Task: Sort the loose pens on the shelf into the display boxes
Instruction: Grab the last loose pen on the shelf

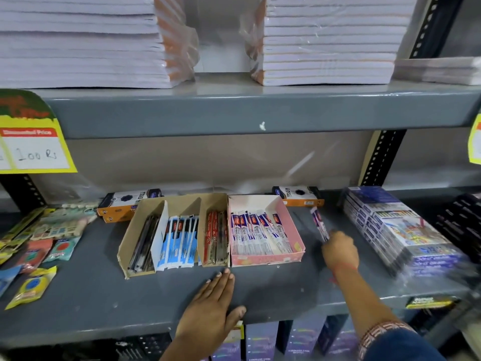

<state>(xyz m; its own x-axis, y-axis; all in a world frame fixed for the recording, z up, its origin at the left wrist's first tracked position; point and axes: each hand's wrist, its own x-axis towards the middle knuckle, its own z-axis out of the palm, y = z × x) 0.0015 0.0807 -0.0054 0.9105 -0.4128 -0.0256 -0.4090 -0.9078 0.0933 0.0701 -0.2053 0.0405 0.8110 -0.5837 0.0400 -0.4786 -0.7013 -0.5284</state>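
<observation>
Left hand (208, 306): flat on grey metal shelf (104, 295), fingers spread, holding nothing. Right hand (339, 250): clamped on white-and-purple wrapped pen (319, 224), lifted just beside pink cardboard display box (268, 259). Pink box & brown divided cardboard box (125, 246) already stocked w/ pens. No other loose pens seen; est. nearly done.

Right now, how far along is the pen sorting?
Mostly done: the brown divided box and pink box hold packed pens. The right hand grips one wrapped pen beside the pink box. The left hand rests flat on the shelf.
</observation>
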